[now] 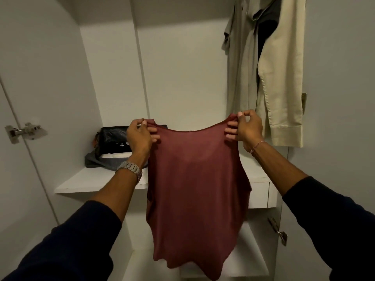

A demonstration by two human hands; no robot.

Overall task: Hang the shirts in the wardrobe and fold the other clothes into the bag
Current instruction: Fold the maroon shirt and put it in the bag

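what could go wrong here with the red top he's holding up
Each hand, left hand and right hand, only pinches a top corner of the red top, so one could slip and drop it. Its hem hangs below the shelf edge and may drag or snag there when folding towards the bag.

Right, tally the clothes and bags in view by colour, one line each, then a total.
Red: 1, the red top that the left hand and right hand pinch.
Beige: 2, the hanging beige shirts.
Black: 1, the black bag on the shelf.
Grey: 1, the grey cloth under it.
Total: 5
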